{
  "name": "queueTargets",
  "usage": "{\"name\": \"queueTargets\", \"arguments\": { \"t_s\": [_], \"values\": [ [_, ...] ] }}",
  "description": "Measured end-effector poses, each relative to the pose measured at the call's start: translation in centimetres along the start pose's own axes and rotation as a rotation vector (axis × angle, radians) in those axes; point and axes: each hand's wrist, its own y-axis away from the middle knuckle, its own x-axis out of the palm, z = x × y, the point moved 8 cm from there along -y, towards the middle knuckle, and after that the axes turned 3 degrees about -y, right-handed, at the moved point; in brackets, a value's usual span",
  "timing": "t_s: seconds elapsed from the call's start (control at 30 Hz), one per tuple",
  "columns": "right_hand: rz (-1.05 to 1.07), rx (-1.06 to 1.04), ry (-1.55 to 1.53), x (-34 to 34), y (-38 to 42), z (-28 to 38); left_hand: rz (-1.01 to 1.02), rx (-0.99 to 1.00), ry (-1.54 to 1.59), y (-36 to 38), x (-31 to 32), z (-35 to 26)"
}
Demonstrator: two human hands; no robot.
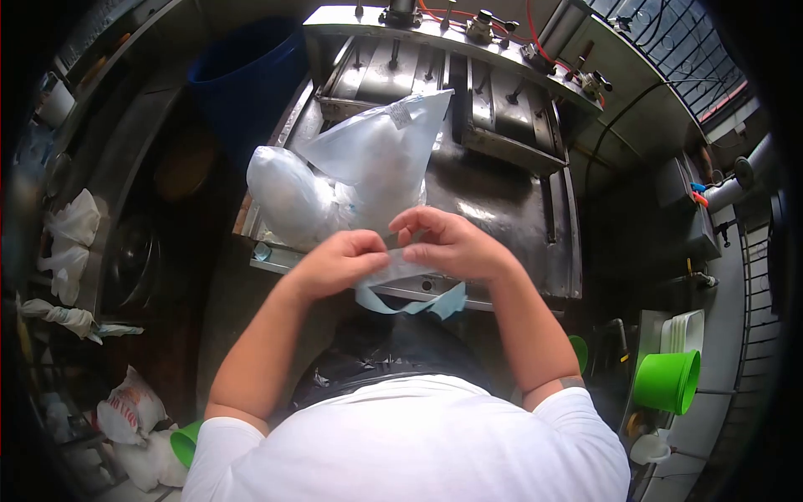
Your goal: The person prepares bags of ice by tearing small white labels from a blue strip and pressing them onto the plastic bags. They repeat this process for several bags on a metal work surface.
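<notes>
My left hand and my right hand are close together over the front edge of a metal machine table. Between them they hold a strip of clear plastic, with fingers closed on it. A light blue strip hangs in a curve below my hands. Just beyond my fingers, a filled translucent bag with a pointed top stands on the table. To its left, another filled bag rests near the table's left edge.
A blue barrel stands behind at the left. Metal press parts with valves line the table's back. Green buckets are at the right, white bags at the lower left. Black plastic covers my front.
</notes>
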Motion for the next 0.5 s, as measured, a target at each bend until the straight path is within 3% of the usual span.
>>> {"name": "queueTargets", "arguments": {
  "t_s": [0.07,0.13,0.27,0.5],
  "values": [
    [0.046,0.053,0.09,-1.1,0.7,-0.4,-0.036,-0.018,-0.096,1.2,-2.5,-0.6],
    [0.194,0.234,0.425,-1.2,1.4,-1.4,-0.042,-0.02,-0.203,2.4,-4.6,-0.9],
    [0.123,0.342,0.539,-2.1,1.8,-2.0,-0.05,-0.099,-0.482,4.3,-7.2,-1.7],
    [0.123,0.366,0.022,-1.9,2.2,-3.4,-0.099,-0.048,-0.364,5.2,-9.4,-1.1]
  ]
}}
